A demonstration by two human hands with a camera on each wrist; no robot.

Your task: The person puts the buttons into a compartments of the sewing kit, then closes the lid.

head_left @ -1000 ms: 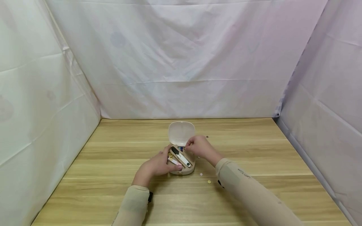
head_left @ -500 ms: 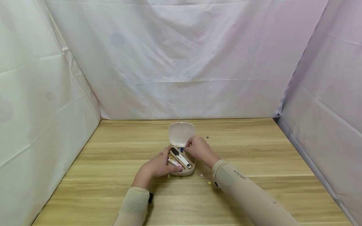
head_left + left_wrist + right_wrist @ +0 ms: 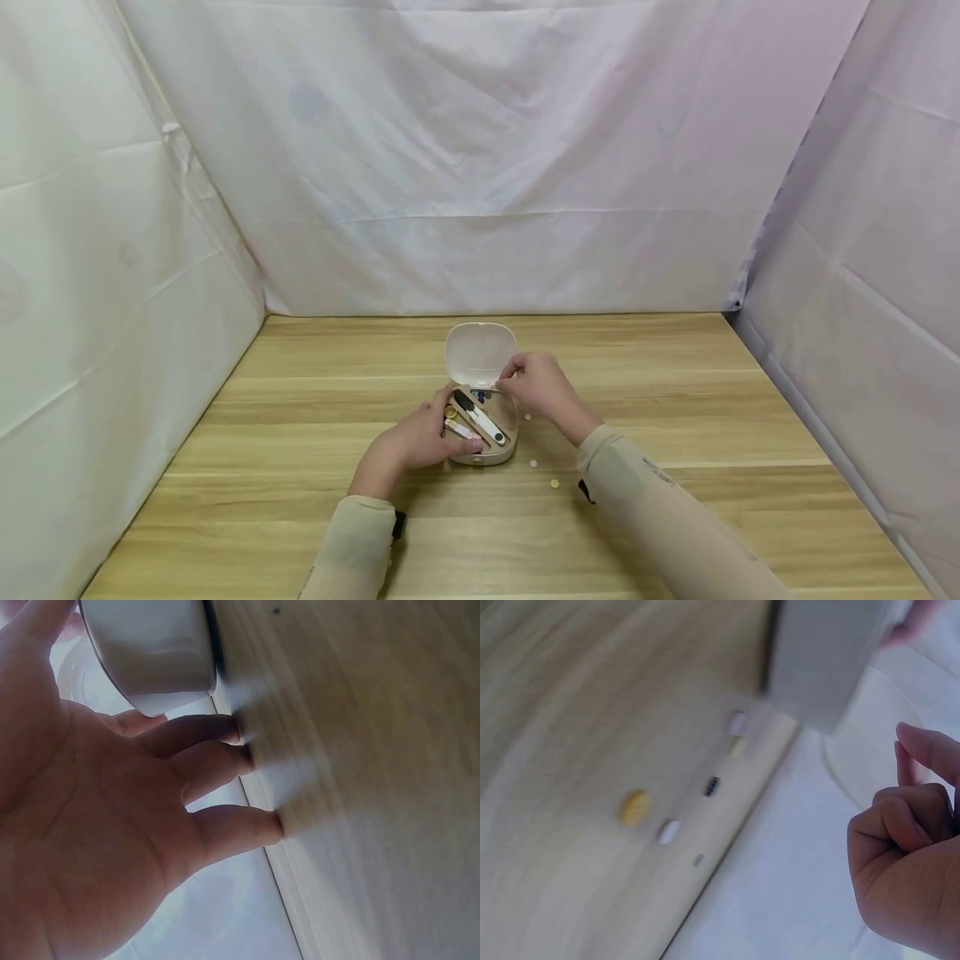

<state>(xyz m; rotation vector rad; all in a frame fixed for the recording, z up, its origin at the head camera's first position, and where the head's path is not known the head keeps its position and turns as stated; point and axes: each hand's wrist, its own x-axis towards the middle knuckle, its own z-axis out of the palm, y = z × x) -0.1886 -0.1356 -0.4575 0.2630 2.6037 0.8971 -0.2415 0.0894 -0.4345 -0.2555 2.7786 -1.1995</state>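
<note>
In the head view a cream sewing box (image 3: 495, 458) stands with its lid (image 3: 480, 350) raised at the back. Inside lie white thread snips (image 3: 487, 423) with a black end, a gold ring (image 3: 451, 412), a pink-and-white strip (image 3: 461, 429) and several small buttons (image 3: 480, 395). My left hand (image 3: 420, 433) holds the box's left side, thumb across the front; its other fingers (image 3: 236, 825) touch the table in the left wrist view. My right hand (image 3: 540, 387) hovers over the back right corner, fingers curled, thumb and index close together. I see nothing between them.
Right of the box lie loose buttons: a yellow button (image 3: 555, 483), a pale pink button (image 3: 533, 463) and a beige button (image 3: 527, 417). The right wrist view also shows a dark button (image 3: 712, 786). White cloth (image 3: 480, 167) walls the wooden table (image 3: 337, 358).
My right hand has lifted up and slightly right from the box's rear compartment, uncovering its right part and buttons. My left hand keeps its hold on the box.
</note>
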